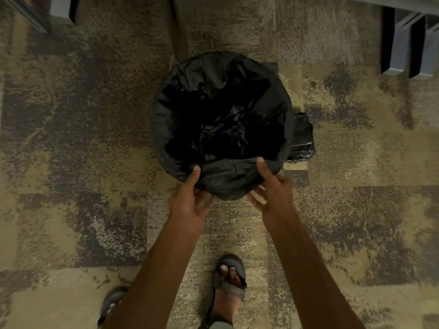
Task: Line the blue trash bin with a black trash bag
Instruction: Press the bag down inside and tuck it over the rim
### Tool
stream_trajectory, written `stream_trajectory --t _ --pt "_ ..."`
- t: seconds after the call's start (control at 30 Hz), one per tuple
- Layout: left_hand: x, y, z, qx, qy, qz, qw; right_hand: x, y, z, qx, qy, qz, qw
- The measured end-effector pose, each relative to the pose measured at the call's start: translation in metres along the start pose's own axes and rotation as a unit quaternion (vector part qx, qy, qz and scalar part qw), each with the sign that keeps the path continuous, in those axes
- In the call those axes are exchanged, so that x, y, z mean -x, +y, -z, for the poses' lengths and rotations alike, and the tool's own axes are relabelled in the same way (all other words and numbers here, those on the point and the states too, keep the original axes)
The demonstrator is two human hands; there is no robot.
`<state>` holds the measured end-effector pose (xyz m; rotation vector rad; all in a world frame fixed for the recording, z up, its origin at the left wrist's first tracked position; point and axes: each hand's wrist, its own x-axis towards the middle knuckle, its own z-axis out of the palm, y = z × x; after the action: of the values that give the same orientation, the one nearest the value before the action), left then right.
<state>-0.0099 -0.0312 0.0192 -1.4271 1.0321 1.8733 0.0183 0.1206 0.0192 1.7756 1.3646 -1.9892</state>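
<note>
A black trash bag [221,110] hangs open inside the round bin and is folded over its whole rim, so none of the bin's blue shows. Its crumpled inside is very dark. My left hand [190,200] pinches the bag's folded edge at the near rim, thumb on top and fingers underneath. My right hand [270,186] holds the same fold a little to the right, thumb on the rim and fingers curled below. A bulge of bag plastic sags between the two hands.
A folded black plastic pack [303,138] lies on the patterned carpet [83,162] just right of the bin. Grey furniture legs [401,39] stand at the upper right and upper left. My sandalled feet [229,283] are below the hands.
</note>
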Motion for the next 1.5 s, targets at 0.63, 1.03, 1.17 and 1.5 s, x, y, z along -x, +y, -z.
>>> stream_trajectory --t 0.63,1.03,1.17,1.5 --pt "-0.016 0.005 0.018 -0.012 -0.08 -0.045 0.996 -0.013 0.016 0.008 -0.155 -0.124 0.032 0.98" --pt "-0.006 0.069 -0.002 -0.228 0.145 -0.275 0.923 -0.026 -0.041 0.013 0.248 0.094 0.264 0.928" --pt "-0.015 0.082 -0.007 -0.258 0.112 -0.242 0.929 -0.034 -0.053 0.009 0.286 0.065 0.237 0.926" --pt "-0.017 0.096 -0.005 -0.26 0.084 -0.205 0.94 -0.041 -0.054 0.01 0.185 0.002 0.191 0.964"
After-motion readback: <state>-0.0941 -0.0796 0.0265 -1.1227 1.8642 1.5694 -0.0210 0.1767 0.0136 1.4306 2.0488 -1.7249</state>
